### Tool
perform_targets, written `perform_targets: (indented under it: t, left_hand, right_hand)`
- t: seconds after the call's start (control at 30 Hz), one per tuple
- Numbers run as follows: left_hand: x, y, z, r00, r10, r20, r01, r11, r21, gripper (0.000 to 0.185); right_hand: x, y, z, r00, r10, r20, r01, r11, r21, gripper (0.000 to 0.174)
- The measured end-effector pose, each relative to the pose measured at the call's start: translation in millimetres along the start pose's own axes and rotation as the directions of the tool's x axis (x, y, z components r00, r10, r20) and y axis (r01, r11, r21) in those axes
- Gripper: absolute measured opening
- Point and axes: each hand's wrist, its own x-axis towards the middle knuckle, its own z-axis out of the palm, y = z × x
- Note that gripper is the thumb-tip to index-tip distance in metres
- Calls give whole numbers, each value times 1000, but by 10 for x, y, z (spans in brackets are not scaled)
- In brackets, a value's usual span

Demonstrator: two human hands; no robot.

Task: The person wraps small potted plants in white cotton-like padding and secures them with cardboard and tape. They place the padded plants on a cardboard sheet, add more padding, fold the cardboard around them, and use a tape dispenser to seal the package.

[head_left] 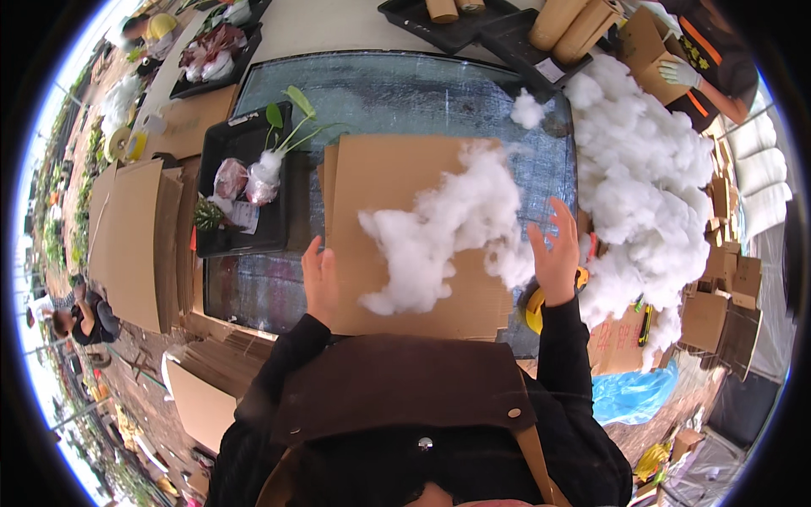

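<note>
White fluffy fibre stuffing (pixel 437 234) lies spread over a stack of flat cardboard sheets (pixel 393 171) in front of me. At the left edge of that stack is my left hand (pixel 320 279), raised with nothing in it. My right hand (pixel 556 253) is at the stuffing's right end, fingers apart and palm turned inward; whether it touches the fibre cannot be told. A yellow tape dispenser (pixel 535 310) sits beside my right wrist. To the left, a black plastic tray (pixel 244 127) holds a leafy plant (pixel 288 120) with a wrapped root ball, a second wrapped bundle (pixel 230 177) and a printed label.
A large heap of stuffing (pixel 640 190) borders the table's right side, with a utility knife (pixel 645 326) near it. Flat cartons (pixel 130 247) stand at the left. Beyond the heap, a gloved co-worker's hand (pixel 679 71) touches a cardboard box (pixel 649 54). Black trays (pixel 443 28) lie at the back.
</note>
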Motion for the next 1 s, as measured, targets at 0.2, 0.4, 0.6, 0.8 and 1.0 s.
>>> perform_targets:
  t: [0.2, 0.4, 0.6, 0.8, 1.0]
  left_hand:
    - [-165, 376, 523, 625, 670, 400, -776, 589, 226, 39]
    - [-105, 423, 859, 639, 430, 638, -755, 510, 412, 32]
    - [34, 515, 615, 598, 484, 639, -796, 455, 400, 30]
    - [480, 251, 98, 978, 203, -50, -195, 972, 132, 27]
    - [770, 117, 436, 890, -316, 329, 303, 949, 91, 42]
  right_hand:
    - [-613, 918, 728, 966, 87, 242, -21, 964, -264, 53]
    - [-369, 872, 478, 931, 359, 67, -344, 924, -168, 30]
    - [-544, -203, 622, 889, -307, 339, 332, 943, -17, 46]
    - [19, -504, 304, 905, -77, 418, 84, 996, 1, 42]
    - [223, -532, 1139, 841, -493, 223, 519, 852, -73, 52]
